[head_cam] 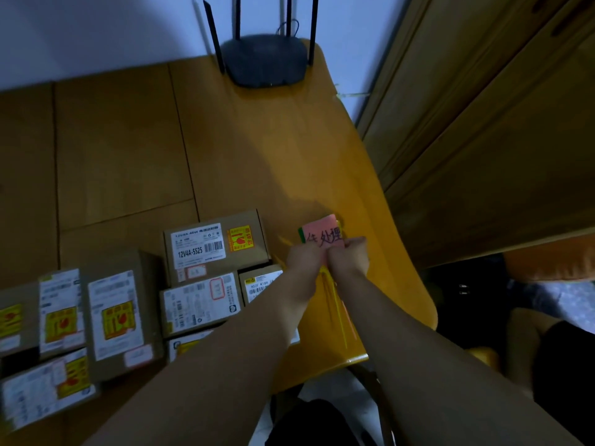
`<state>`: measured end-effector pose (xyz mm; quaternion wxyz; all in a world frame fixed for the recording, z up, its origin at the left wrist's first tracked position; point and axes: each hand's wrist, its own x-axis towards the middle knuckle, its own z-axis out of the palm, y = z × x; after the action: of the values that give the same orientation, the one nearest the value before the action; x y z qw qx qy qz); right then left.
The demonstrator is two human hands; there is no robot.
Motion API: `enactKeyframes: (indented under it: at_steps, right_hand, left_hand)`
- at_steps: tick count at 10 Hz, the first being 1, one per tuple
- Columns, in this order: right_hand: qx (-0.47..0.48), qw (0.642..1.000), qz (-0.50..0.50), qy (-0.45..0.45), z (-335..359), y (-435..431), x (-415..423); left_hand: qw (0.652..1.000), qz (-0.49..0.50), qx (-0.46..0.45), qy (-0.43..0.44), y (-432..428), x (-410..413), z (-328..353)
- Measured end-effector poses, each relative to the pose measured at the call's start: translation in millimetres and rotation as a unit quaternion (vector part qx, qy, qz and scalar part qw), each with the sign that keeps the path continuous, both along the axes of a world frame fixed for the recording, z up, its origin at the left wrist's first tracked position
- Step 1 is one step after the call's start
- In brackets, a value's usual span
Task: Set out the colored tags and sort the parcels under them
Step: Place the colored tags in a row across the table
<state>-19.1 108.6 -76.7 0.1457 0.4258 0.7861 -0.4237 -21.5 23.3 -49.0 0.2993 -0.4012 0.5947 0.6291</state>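
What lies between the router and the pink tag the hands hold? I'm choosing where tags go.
Only bare wooden table lies between router and pink tag, per the head view.

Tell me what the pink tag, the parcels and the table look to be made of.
Pink tag: thin matte paper, likely; it carries handwritten ink, with green and yellow sheets behind.
Parcels: brown corrugated cardboard, it seems, dull, with folded flaps and glossy printed stickers.
Table: wood or wood-look laminate, with plank seams and a smooth, slightly shiny surface.
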Motion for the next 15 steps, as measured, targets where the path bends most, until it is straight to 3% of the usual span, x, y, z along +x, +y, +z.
enactKeyframes:
  at_steps: [1, 2, 3, 4, 6, 8, 10, 14, 15]
  right_hand:
    - [-0.045, 0.998, 0.004, 0.045, 7.5, 3.2, -2.2]
    - [-0.086, 0.991, 0.004, 0.101, 28.6, 2.2, -14.7]
    - [-0.200, 0.967, -0.018, 0.155, 61.8, -5.4, -30.4]
    - [-0.318, 0.930, -0.007, 0.187, 101.4, -22.4, -44.9]
    - [-0.437, 0.859, 0.059, 0.260, 168.0, -70.6, -63.0]
    - [-0.436, 0.848, 0.174, 0.246, 218.3, -115.2, -69.9]
    - [-0.425, 0.838, 0.219, 0.261, 253.1, -166.6, -65.3]
    - [-0.510, 0.779, 0.299, 0.207, 255.3, -318.3, -35.0]
    - [-0.482, 0.797, 0.306, 0.196, 248.4, -373.4, -23.1]
  left_hand:
    - [0.999, 0.008, 0.031, 0.012, -6.5, 4.5, 3.6]
    - [0.990, 0.025, -0.022, 0.138, -9.9, 1.0, 14.6]
    - [0.960, 0.013, -0.143, 0.241, -27.1, -3.4, 40.2]
    - [0.941, 0.062, -0.169, 0.287, -53.9, -16.9, 71.0]
    - [0.913, 0.114, -0.162, 0.357, -115.2, -36.4, 135.3]
    - [0.878, 0.154, -0.194, 0.410, -178.0, -29.8, 198.9]
    - [0.871, 0.159, -0.159, 0.437, -228.4, -4.1, 238.2]
    - [0.860, 0.302, -0.125, 0.391, -378.5, 50.0, 229.8]
    - [0.861, 0.330, -0.119, 0.368, -431.6, 65.9, 219.4]
